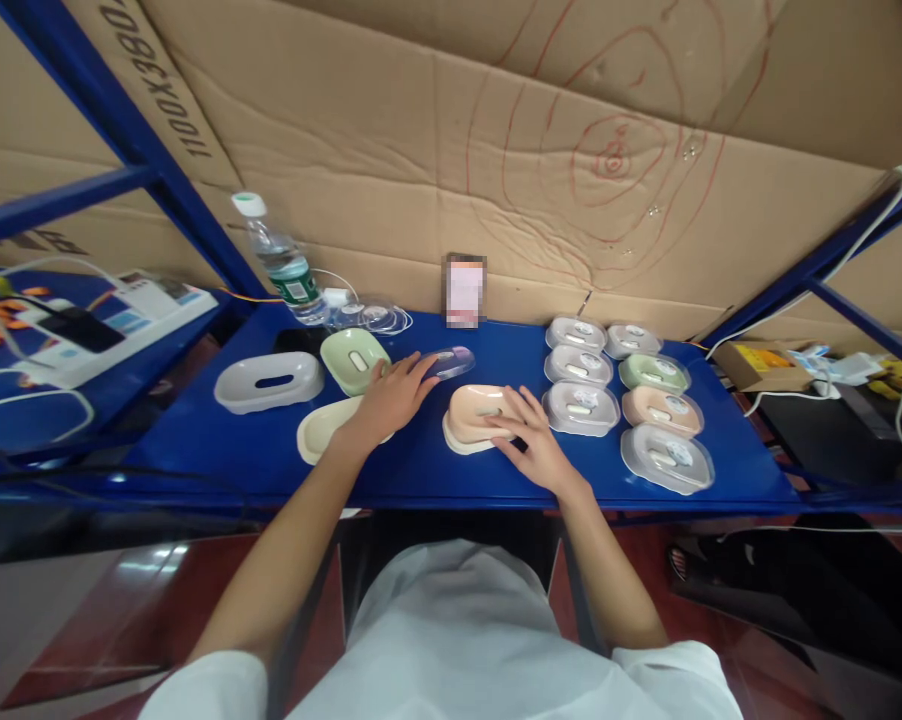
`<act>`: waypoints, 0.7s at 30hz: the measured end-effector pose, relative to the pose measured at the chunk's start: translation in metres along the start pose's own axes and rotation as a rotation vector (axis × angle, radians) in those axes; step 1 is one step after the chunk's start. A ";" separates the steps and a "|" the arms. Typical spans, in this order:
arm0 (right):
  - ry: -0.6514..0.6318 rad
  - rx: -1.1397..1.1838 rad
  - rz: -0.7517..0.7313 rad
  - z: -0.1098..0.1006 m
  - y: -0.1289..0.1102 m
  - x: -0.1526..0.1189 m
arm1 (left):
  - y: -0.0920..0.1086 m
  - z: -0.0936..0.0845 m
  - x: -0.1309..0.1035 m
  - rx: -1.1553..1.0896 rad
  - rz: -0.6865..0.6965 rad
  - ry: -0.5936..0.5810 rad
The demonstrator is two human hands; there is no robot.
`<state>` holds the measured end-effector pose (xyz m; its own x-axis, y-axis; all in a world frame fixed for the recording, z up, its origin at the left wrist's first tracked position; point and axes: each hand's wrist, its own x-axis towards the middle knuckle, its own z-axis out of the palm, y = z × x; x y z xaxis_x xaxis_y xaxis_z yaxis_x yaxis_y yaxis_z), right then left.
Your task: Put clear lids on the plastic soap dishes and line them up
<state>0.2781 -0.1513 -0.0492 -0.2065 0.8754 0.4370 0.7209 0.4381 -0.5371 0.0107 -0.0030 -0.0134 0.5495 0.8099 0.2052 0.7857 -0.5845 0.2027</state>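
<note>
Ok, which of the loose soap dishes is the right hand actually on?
The peach soap dish at mid-shelf; the right hand rests on its near-right edge. The grey dish and green dish lie left, beyond the left hand.
</note>
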 end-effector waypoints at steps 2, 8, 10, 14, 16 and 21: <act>-0.016 -0.001 -0.008 0.000 0.000 0.000 | -0.001 0.001 -0.003 -0.037 0.024 0.033; -0.063 -0.077 -0.027 -0.005 -0.013 -0.001 | -0.002 0.012 -0.008 -0.096 0.083 0.141; -0.085 -0.105 -0.036 -0.006 -0.016 0.000 | 0.002 0.011 -0.010 -0.121 0.086 0.156; -0.093 -0.190 -0.083 -0.002 -0.021 0.001 | 0.015 0.003 -0.020 -0.227 0.098 0.238; -0.098 -0.243 -0.101 0.000 -0.024 0.001 | 0.023 -0.001 -0.028 -0.289 0.110 0.288; -0.100 -0.257 -0.143 0.003 -0.030 0.000 | 0.040 0.001 -0.051 -0.370 0.128 0.331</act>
<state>0.2545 -0.1641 -0.0347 -0.3726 0.8301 0.4149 0.8208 0.5034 -0.2701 0.0146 -0.0672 -0.0169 0.4684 0.7067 0.5303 0.5321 -0.7048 0.4692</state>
